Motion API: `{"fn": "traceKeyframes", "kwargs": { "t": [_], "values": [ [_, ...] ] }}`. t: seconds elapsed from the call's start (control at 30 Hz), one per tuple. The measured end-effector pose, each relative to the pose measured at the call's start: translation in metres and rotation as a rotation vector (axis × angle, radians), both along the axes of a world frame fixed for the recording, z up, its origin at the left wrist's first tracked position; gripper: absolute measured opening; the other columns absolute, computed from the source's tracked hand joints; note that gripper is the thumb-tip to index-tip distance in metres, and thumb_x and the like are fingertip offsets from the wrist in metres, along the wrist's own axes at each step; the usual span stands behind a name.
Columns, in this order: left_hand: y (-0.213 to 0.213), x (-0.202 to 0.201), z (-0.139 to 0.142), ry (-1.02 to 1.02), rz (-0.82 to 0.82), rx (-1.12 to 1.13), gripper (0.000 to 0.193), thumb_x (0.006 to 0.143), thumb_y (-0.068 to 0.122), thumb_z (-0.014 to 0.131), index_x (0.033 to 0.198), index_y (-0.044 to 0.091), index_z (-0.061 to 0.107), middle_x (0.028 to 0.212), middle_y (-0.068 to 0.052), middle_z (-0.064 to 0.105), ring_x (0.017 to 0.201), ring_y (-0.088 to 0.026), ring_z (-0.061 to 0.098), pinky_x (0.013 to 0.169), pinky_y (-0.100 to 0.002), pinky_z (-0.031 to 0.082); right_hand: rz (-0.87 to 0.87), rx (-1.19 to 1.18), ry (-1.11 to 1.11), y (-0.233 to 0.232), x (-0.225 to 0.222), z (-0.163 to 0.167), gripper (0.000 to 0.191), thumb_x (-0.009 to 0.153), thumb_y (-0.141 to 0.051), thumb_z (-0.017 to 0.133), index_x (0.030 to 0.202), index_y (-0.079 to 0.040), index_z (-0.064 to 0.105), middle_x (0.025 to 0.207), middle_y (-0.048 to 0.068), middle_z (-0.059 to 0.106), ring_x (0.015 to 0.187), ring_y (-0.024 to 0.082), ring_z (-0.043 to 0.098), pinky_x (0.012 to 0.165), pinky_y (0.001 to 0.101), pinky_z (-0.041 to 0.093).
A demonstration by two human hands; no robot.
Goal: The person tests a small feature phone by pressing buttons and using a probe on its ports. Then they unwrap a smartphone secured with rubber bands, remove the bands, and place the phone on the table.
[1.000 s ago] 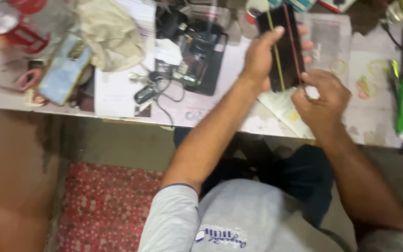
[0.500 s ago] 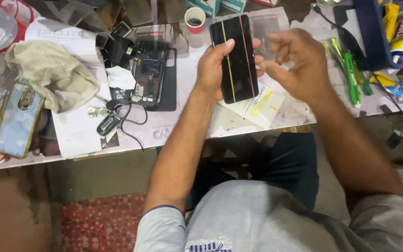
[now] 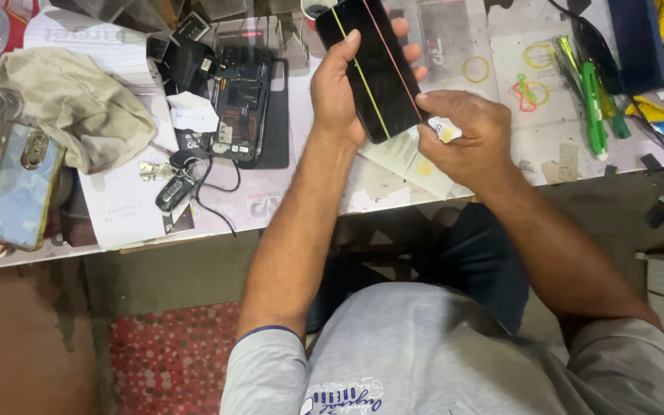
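Cluttered with papers and parts, the white workbench (image 3: 547, 154) runs across the top of your view, its front edge just below your wrists. Your left hand (image 3: 340, 92) is wrapped around the black phone screen (image 3: 374, 65), thumb on its glass and fingertips showing past its far edge, holding it tilted above the bench. Your right hand (image 3: 463, 134) is closed at the screen's lower right corner, fingers curled against its edge; a small white scrap (image 3: 446, 131) shows among those fingers. A yellow line and a red line run lengthwise down the glass. Left of your grip lie an opened phone body (image 3: 244, 104) on a dark mat, a key fob (image 3: 172, 192) and a beige cloth (image 3: 74, 104). Right of your grip lie rubber bands (image 3: 476, 69) and green pens (image 3: 593, 100), well apart from your hands. Under your grip sits a folded paper (image 3: 405, 157); below the bench edge your forearms have open room over your lap.
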State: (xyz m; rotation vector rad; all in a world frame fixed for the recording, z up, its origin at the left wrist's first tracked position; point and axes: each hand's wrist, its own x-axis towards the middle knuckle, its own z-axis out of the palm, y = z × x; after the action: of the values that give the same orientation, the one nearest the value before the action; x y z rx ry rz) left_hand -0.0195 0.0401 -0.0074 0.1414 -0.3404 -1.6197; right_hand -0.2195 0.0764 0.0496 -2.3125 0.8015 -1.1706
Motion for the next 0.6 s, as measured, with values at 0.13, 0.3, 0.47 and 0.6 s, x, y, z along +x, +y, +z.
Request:
{"fn": "traceKeyframes", "kwargs": {
  "t": [0.13, 0.3, 0.47, 0.6],
  "values": [
    [0.002, -0.001, 0.003, -0.01, 0.013, 0.006, 0.046, 0.108, 0.029, 0.046, 0.14, -0.004, 0.052, 0.131, -0.021, 0.065, 0.109, -0.034, 0.07, 0.093, -0.058, 0.062, -0.019, -0.057, -0.038, 0.0, 0.004, -0.008, 0.038, 0.085, 0.009, 0.079, 0.121, 0.0, 0.068, 0.116, 0.018, 0.074, 0.105, 0.029, 0.076, 0.092, 0.0351, 0.062],
    [0.003, -0.001, 0.003, -0.034, 0.029, 0.008, 0.042, 0.105, 0.027, 0.047, 0.139, 0.002, 0.051, 0.129, -0.02, 0.065, 0.107, -0.032, 0.071, 0.09, -0.056, 0.063, -0.023, -0.095, -0.043, -0.002, 0.005, -0.013, 0.037, 0.085, 0.01, 0.078, 0.119, 0.001, 0.068, 0.114, 0.018, 0.074, 0.103, 0.029, 0.077, 0.089, 0.0345, 0.062],
    [0.003, 0.001, 0.0, -0.015, -0.107, -0.078, 0.048, 0.11, 0.033, 0.046, 0.133, -0.007, 0.058, 0.112, -0.024, 0.069, 0.098, -0.036, 0.073, 0.089, -0.052, 0.063, -0.03, -0.113, -0.036, -0.005, 0.006, -0.016, 0.032, 0.087, 0.014, 0.074, 0.115, -0.001, 0.071, 0.11, 0.017, 0.076, 0.101, 0.027, 0.078, 0.086, 0.032, 0.063],
    [0.004, 0.0, 0.001, -0.053, -0.085, 0.009, 0.047, 0.108, 0.029, 0.046, 0.131, -0.01, 0.059, 0.115, -0.025, 0.069, 0.1, -0.036, 0.072, 0.088, -0.053, 0.063, -0.013, -0.059, -0.041, -0.013, -0.001, -0.016, 0.028, 0.089, 0.015, 0.071, 0.113, 0.001, 0.071, 0.107, 0.018, 0.076, 0.093, 0.024, 0.076, 0.079, 0.0286, 0.06]
  ]
}}
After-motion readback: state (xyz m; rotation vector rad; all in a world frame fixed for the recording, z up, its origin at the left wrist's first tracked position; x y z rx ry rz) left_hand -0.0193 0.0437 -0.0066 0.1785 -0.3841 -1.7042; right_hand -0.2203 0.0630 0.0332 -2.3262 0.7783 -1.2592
